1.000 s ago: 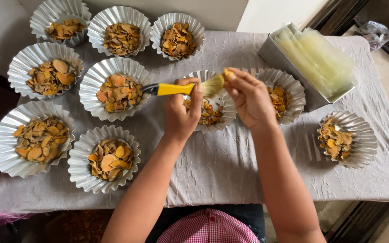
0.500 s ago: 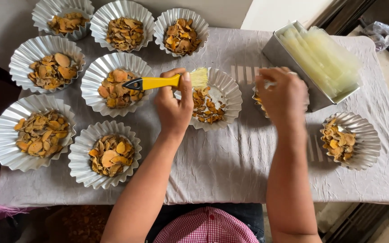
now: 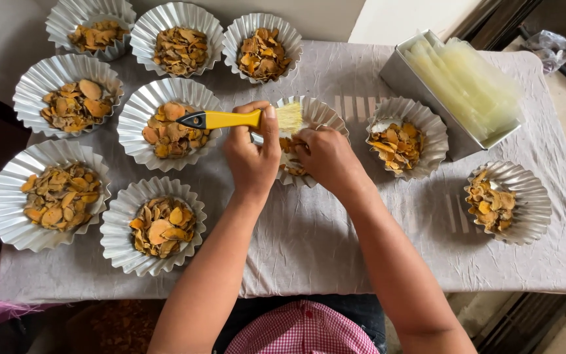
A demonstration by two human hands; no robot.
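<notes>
A light, stiff yellow-handled brush (image 3: 240, 118) is grasped mid-handle by the left hand (image 3: 251, 157); the right hand (image 3: 325, 157) is closed on the thin, easily dented fluted foil tray (image 3: 325, 117).

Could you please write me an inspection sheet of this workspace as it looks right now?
Surface: table under a wrinkled grey cloth.
Job's things: yellow-handled brush, bristles over the fluted foil dish in the middle, which holds orange-brown dried slices.
Clutter: ten more filled foil dishes, such as the far right dish; metal box of pale translucent sheets.
Grippers: left hand grips the brush handle; right hand rests in the middle dish, its hold unclear.
Cables: nothing seen.
Surroundings: clear plastic bag on the floor; pale wall behind.
</notes>
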